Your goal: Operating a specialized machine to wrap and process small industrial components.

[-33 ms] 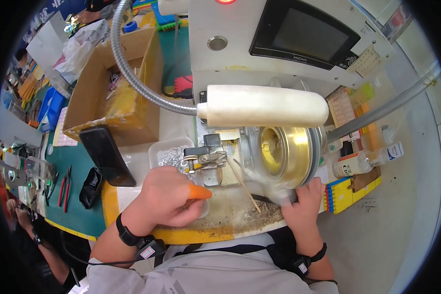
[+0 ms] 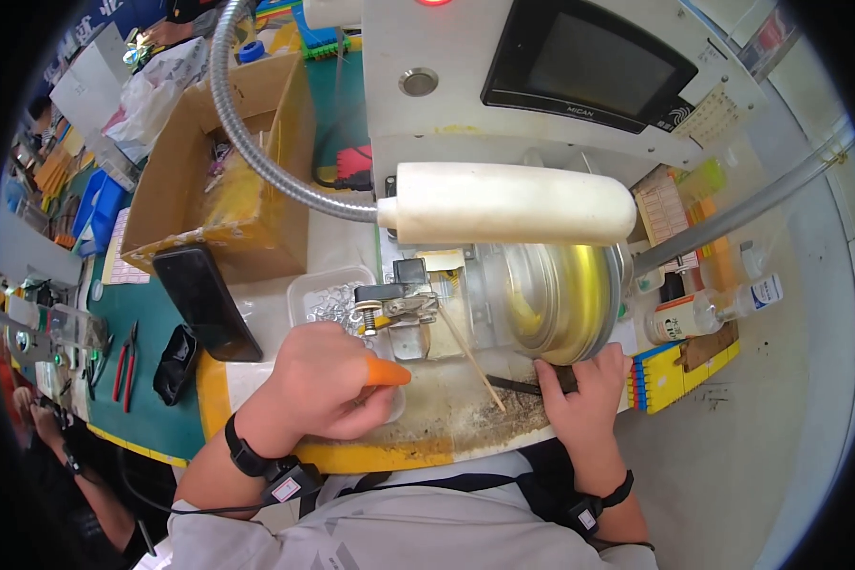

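Observation:
My left hand (image 2: 328,385) is curled into a loose fist, with an orange finger cot (image 2: 388,372) on one fingertip. It rests at the near edge of a clear tray of small metal parts (image 2: 328,299), just below a small metal clamp fixture (image 2: 396,302). Whatever is inside its fingers is hidden. My right hand (image 2: 584,399) grips a dark flat tool (image 2: 513,385) lying under a round yellowish drum (image 2: 560,299) of the machine. A thin wooden stick (image 2: 470,356) leans between the two hands on the dusty yellow-edged board (image 2: 427,451).
A white cylindrical lamp (image 2: 508,204) on a flexible metal hose hangs above the fixture. Behind are a machine screen (image 2: 589,66), a cardboard box (image 2: 218,180), a black phone (image 2: 204,302), red pliers (image 2: 123,359) and small bottles (image 2: 693,313). Another person's arm shows at lower left.

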The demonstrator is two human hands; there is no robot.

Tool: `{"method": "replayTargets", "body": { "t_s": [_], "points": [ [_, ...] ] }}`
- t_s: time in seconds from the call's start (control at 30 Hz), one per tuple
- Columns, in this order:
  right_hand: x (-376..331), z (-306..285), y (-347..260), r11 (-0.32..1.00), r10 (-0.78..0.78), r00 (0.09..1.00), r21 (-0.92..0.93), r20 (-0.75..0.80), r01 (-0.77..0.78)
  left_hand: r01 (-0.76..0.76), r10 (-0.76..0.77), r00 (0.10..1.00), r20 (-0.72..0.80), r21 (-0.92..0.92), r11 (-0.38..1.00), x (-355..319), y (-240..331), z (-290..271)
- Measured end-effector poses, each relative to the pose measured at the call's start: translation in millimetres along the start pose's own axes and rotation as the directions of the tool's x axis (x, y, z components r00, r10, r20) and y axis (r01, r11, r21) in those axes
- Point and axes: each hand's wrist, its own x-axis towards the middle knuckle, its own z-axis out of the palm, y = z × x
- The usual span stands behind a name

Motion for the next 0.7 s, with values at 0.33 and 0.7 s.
{"method": "replayTargets", "body": {
  "t_s": [0.33,0.7],
  "points": [
    [2.5,1.1,0.6,0.997,0.075,0.997,0.014,0.018,-0.075,0.051,-0.054,0.996,0.075,0.050,0.997,3.6,3.2,-0.2],
    [3.6,3.4,6.7,0.974,-0.124,0.992,0.192,0.021,0.118,-0.012,0.011,0.999,0.045,0.033,0.999,3.1,1.0,3.4]
  ]
}}
